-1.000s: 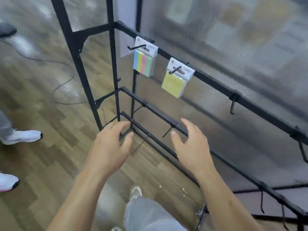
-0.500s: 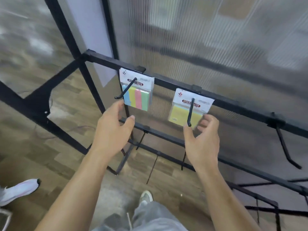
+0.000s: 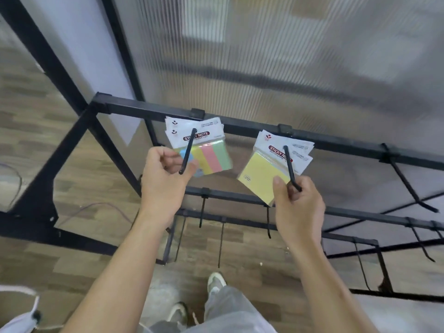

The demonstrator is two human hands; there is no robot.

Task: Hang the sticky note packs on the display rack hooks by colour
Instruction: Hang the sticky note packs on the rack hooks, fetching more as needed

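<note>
A black display rack has a top bar (image 3: 242,127) with hooks. On the left hook (image 3: 189,150) hang multicolour sticky note packs (image 3: 212,157), more than one stacked. The neighbouring hook (image 3: 289,164) carries yellow sticky note packs (image 3: 260,175), also stacked. My left hand (image 3: 164,181) pinches the lower left corner of the front multicolour pack, thumb on its face. The front yellow pack is pinched at its lower right edge by my right hand (image 3: 299,210), whose fingers curl near the hook's tip.
Bare hooks (image 3: 408,186) stick out of the top bar to the right, and lower bars (image 3: 230,195) carry more. A ribbed translucent panel (image 3: 288,56) stands behind the rack. Cables (image 3: 96,206) lie on the wooden floor, and another person's shoe (image 3: 21,319) is at lower left.
Both hands rose from below the rack to the hanging packs and took hold of their lower corners. The view moved closer to the top bar.
</note>
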